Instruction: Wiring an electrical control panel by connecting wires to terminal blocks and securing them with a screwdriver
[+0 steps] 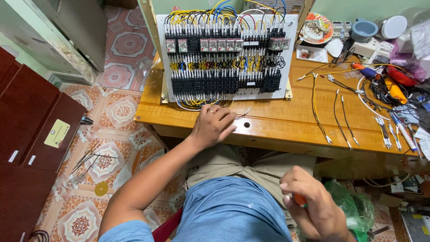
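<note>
Wiring step: left hand rests loosely curled on the wooden bench below the white relay-and-terminal panel; right hand clamps an orange-handled tool, which next needs bringing up to the panel.

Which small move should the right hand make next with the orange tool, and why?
Probably lift the right hand, with its orange tool, to the wired panel: the left hand already rests by the loose wires at its bottom edge.

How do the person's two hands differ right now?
The left hand lies palm down on the wooden table, fingers at the wires under the white panel; the right hand is off the table, above the lap. The left holds nothing visible; the right grips an orange-handled tool. Both are bare.
</note>
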